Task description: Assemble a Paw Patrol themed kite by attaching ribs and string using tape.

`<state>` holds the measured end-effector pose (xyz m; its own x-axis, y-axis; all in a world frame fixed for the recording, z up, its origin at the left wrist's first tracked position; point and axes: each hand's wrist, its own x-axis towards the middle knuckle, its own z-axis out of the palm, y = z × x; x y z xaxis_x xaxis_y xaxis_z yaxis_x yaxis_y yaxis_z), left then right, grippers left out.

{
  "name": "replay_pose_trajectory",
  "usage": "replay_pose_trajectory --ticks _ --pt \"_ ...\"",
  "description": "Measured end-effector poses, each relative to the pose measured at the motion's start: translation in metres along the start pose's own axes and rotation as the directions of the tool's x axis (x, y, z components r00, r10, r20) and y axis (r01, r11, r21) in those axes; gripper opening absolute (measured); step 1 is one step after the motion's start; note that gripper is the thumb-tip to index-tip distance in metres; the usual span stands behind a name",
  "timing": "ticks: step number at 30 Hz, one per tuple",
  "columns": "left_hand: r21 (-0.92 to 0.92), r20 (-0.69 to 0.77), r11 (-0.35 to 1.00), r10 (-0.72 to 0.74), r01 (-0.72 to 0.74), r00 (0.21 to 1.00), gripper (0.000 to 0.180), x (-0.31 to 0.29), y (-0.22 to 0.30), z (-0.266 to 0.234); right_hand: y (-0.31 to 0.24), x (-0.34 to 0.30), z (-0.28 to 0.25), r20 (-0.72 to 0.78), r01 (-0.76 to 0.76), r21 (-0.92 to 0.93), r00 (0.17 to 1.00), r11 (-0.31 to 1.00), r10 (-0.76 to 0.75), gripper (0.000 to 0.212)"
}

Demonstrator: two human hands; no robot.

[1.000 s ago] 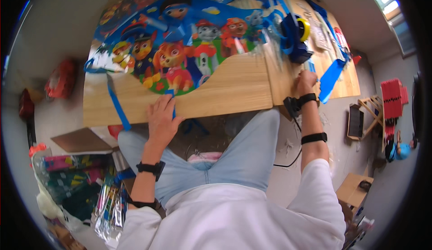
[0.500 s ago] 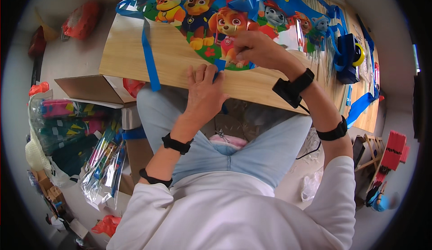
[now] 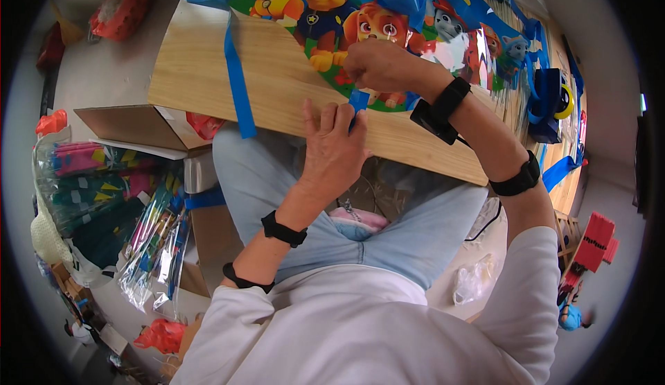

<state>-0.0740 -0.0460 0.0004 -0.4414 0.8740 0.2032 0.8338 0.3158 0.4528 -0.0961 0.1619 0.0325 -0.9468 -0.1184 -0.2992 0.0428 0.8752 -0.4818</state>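
A glossy plastic sheet [image 3: 325, 21] printed with cartoon dogs on blue and green lies over the far part of the wooden table [image 3: 194, 59]. At the table's near edge my left hand [image 3: 331, 146] is closed on the end of a blue ribbon [image 3: 359, 99], which stands up by its fingertips. My right hand [image 3: 388, 66] is just above the sheet's near edge, fingers curled in a pinch; what they hold, if anything, is hidden. Another blue ribbon [image 3: 239, 87] trails from the sheet across the bare wood and over the edge, left of my left hand.
A dark blue holder with a yellow roll [image 3: 564, 101] stands at the table's right. Left of my legs are an open cardboard box [image 3: 128, 128] and plastic-wrapped printed goods [image 3: 104, 184]. Red bags [image 3: 123, 18] lie on the floor. A clear plastic bag [image 3: 474, 281] lies right of my legs.
The view has shifted slightly. My right hand has moved a little left over the sheet, its fingers still curled. My left hand stays by the table edge with the ribbon end.
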Motion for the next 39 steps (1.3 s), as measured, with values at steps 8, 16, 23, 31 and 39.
replay_pose_trajectory --ticks 8,16,23,31,39 --pt "-0.009 0.004 1.000 -0.008 0.008 1.000 0.065 0.000 -0.001 0.001 -0.002 0.002 0.002 0.015 -0.029 -0.069 0.999 0.997 0.030 0.012" --pt "0.019 0.015 1.000 0.023 -0.023 1.000 0.063 -0.002 -0.003 0.003 -0.001 0.002 0.005 0.005 -0.038 -0.096 0.999 0.995 0.038 0.011" --pt "0.016 0.031 1.000 0.024 -0.024 0.999 0.062 -0.002 -0.003 0.003 0.000 0.003 0.007 -0.037 -0.036 -0.091 0.999 0.995 0.033 0.012" --pt "0.013 0.021 1.000 0.023 -0.023 1.000 0.063 -0.002 -0.003 0.003 0.001 0.003 0.009 -0.053 -0.028 -0.119 0.998 0.993 0.022 0.011" --pt "0.020 0.023 0.999 0.026 -0.026 0.999 0.065 -0.001 -0.004 0.002 -0.011 0.010 0.001 -0.034 -0.194 -0.369 0.980 0.909 0.196 0.016"
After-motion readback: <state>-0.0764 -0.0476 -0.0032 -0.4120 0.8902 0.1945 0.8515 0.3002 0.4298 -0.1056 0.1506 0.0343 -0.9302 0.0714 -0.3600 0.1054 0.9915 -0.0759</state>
